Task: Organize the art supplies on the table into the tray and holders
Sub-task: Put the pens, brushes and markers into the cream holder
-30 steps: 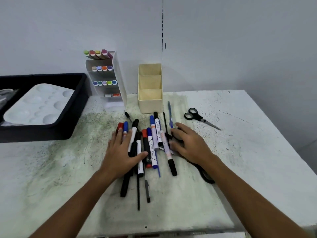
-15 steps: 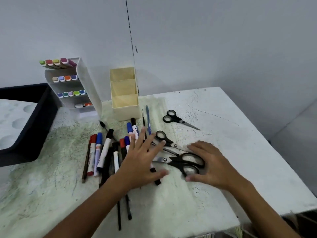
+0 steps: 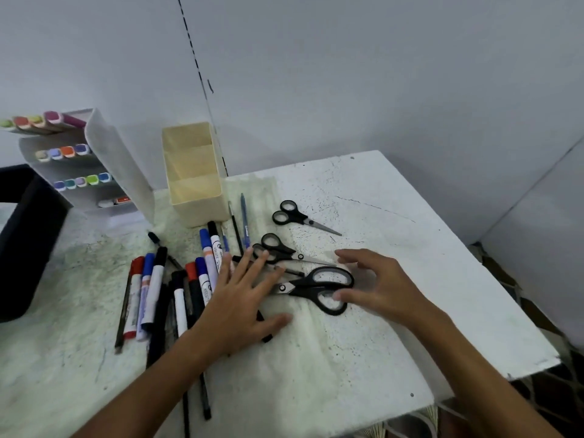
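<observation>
Several markers and thin pens lie in a loose row on the white table. My left hand lies flat with spread fingers on the right end of that row. A large pair of black scissors lies just right of it; my right hand hovers at its handles, thumb touching the lower loop, fingers loosely arched. Two smaller black scissors lie further back: one by my left fingertips, another beyond. A cream three-slot holder stands at the back.
A white tiered rack with coloured markers stands left of the cream holder. A black tray sits at the far left edge. The table's right and near edges drop off to a patterned floor.
The view swung right, so the tray slid out to the left. My left hand shifted right along the markers. My right hand uncovered the large scissors and now curls at its handles.
</observation>
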`<move>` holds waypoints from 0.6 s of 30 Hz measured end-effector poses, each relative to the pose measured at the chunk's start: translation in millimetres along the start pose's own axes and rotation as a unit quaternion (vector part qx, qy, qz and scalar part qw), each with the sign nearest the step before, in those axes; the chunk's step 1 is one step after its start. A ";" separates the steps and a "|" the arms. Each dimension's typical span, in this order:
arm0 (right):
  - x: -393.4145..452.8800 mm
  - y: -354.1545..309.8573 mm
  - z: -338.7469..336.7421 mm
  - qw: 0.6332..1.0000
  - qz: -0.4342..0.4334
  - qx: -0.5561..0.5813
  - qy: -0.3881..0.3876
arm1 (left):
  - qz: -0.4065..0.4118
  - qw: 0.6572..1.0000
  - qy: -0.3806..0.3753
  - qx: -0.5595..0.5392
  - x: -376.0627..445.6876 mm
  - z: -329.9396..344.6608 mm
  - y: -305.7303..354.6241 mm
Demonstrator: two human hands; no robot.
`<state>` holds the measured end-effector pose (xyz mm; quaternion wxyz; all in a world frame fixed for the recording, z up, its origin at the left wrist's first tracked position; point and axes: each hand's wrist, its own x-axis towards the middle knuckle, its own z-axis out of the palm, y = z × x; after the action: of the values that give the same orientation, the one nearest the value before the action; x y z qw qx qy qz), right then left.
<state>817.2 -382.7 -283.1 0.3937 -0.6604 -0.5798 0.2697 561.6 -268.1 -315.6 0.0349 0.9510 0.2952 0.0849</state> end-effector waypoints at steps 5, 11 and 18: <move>2.3 11.7 7.5 0.968 -0.066 -0.231 -0.078 | -0.005 1.000 -0.003 -0.004 0.0 0.8 -0.8; 9.6 8.0 1.1 0.984 -0.041 -0.161 -0.061 | -0.020 1.000 0.004 -0.011 1.1 1.9 -0.5; 19.7 10.2 -28.0 0.997 0.024 0.063 -0.025 | -0.033 0.999 0.019 -0.019 3.5 2.1 -0.2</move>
<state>849.2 -369.4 -274.4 0.4132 -0.6412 -0.5553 0.3312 564.7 -266.0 -317.3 0.0501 0.9383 0.3249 0.1072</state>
